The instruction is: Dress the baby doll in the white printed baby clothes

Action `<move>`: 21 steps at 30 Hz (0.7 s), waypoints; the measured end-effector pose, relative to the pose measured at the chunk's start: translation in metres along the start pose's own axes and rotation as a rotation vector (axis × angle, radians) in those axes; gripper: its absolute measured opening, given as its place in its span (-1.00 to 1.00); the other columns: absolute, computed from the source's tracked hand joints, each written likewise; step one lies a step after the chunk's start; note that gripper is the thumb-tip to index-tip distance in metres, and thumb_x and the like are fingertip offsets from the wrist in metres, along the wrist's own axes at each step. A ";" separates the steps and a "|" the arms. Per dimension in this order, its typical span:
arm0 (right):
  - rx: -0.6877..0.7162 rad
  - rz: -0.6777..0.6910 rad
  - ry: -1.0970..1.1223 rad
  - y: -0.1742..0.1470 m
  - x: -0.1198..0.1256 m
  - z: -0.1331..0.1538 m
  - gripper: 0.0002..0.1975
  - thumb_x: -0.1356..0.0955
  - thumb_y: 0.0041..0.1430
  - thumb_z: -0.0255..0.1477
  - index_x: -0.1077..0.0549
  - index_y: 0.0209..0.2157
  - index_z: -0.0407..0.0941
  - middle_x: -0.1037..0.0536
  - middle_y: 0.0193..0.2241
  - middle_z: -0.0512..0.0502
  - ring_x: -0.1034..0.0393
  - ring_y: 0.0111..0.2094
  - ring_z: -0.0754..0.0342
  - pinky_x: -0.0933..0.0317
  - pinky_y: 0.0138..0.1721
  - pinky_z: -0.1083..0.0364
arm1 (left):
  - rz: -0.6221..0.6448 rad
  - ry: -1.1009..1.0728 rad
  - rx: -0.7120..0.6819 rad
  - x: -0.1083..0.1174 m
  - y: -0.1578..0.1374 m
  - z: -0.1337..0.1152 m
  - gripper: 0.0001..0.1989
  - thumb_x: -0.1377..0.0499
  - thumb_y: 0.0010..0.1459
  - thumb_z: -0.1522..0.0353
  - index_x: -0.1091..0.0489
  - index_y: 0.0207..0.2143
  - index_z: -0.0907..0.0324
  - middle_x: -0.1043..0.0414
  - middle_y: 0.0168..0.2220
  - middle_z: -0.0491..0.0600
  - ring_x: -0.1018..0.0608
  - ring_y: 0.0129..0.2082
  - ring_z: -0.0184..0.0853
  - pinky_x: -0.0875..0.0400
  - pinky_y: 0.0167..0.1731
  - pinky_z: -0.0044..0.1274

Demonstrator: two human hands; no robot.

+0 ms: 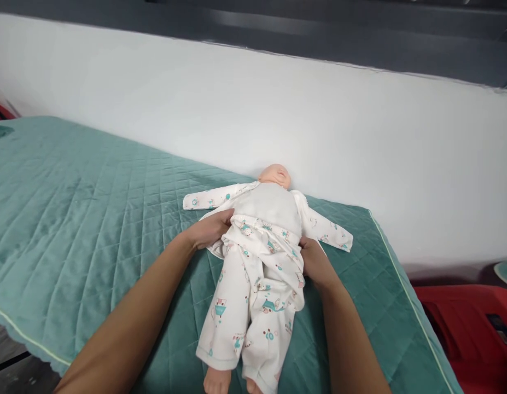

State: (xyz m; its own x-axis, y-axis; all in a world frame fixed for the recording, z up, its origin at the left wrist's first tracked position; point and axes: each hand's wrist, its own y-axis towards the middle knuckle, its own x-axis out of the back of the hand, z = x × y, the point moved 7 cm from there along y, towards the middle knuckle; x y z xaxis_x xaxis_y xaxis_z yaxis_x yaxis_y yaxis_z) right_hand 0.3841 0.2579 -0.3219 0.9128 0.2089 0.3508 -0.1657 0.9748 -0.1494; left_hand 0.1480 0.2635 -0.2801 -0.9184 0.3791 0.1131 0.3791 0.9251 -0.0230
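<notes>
A baby doll [274, 174] lies on its back, head toward the wall and bare feet toward me. It wears white printed trousers [257, 295] and a printed long-sleeved top [329, 230], spread out at both sides with a plain pale front at the chest. My left hand [212, 227] is closed at the trousers' waistband on the left side of the doll. On the other side, my right hand [315, 261] grips the waistband too. Fingertips of both hands are partly hidden by the cloth. The waistband sits across the doll's belly.
The doll rests on a green quilted cover [114, 219] with a light piped edge. Behind it stands a white wall [237, 104] under a dark ledge [278, 27]. A red plastic object [470, 328] is beyond the cover's right edge.
</notes>
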 end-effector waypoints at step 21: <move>0.103 -0.023 -0.271 -0.001 0.006 0.016 -0.72 -0.30 -0.08 -0.43 -0.63 -0.34 -0.10 -0.63 -0.48 -0.05 -0.50 -0.29 -0.15 -0.31 -0.31 0.05 | -0.247 0.375 -0.036 0.021 0.007 0.011 -0.85 -0.21 -0.12 0.28 -0.35 -0.54 0.17 -0.47 -0.51 -0.07 -0.51 -0.29 -0.14 -0.40 -0.31 -0.45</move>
State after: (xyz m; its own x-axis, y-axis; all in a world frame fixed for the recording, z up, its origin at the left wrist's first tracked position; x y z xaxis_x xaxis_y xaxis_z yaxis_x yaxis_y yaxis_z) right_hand 0.3841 0.2600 -0.3052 0.7861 0.1863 0.5894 -0.1956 0.9795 -0.0488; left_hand 0.1302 0.2784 -0.2890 -0.8799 0.1073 0.4629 0.1637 0.9830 0.0834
